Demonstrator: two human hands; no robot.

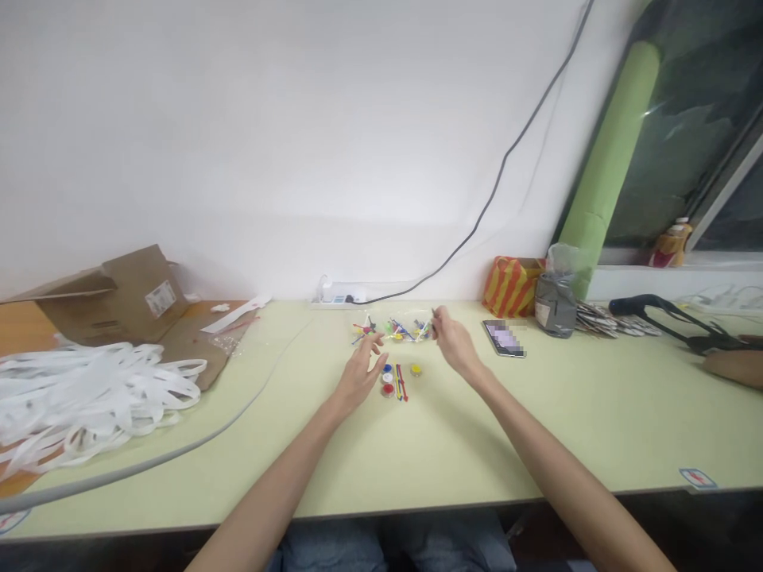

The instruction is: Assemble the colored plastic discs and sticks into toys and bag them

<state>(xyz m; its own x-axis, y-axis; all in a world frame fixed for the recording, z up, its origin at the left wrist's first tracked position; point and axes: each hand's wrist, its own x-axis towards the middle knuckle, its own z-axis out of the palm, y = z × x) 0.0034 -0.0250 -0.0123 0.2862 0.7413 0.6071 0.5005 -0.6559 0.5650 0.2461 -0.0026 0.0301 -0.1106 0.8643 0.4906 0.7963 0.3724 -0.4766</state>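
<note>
My left hand (pixel 360 372) hovers by a group of small round pots, its fingers spread and nothing visible in them. Beside it are a blue pot (pixel 387 369), a white pot (pixel 387 379) and a red pot (pixel 388 391) in a column. Thin coloured sticks (pixel 401 383) lie along their right side, and a yellow pot (pixel 416 370) sits farther right. Behind them is a clear plastic bag (pixel 398 330) with several multicoloured pieces. At the bag's right end, my right hand (pixel 454 342) pinches something small and dark that I cannot make out.
A phone (pixel 504 338) lies to the right, near a striped bag (pixel 510 287) and a grey bag (pixel 555 305). White straps (pixel 89 393) and a cardboard box (pixel 113 294) occupy the left. A grey cable (pixel 220 429) crosses the table. Another person's arm (pixel 736 368) enters at right.
</note>
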